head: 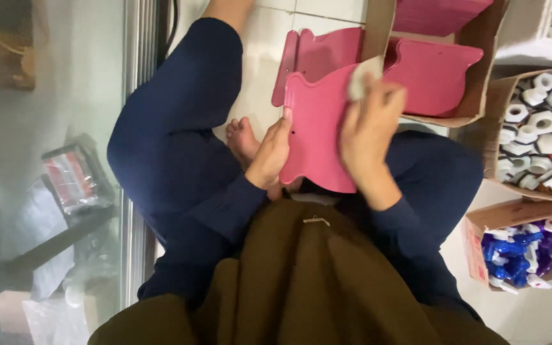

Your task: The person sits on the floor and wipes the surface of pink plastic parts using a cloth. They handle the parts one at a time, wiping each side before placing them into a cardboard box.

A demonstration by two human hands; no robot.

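Right now the person sits cross-legged on a pale tiled floor [263,45], dark blue trousers and sleeves filling the middle of the view, and both hands are on a pink plastic panel [317,128] held upright over the lap. The left hand [269,153] clamps the panel's left edge, thumb on the front face and fingers curled behind. The right hand [370,124] lies flat against the panel's right side, fingers closed on a small grey-white pad [359,80] pressed to the panel's upper corner. Just beyond, a second pink panel [317,54] lies on the tiles, touching an open cardboard box [477,83] that holds more pink panels [439,70], some leaning, some stacked at the top. To the right, well apart from the hands, a carton [496,96] is packed with white ring-shaped caps [544,121], and nearer the viewer another carton [480,246] holds blue and white spray triggers [522,252]. A bare foot [243,137] peeks out beside the left hand. On the left, glass in a metal frame [137,128] shows blurred clutter behind it.
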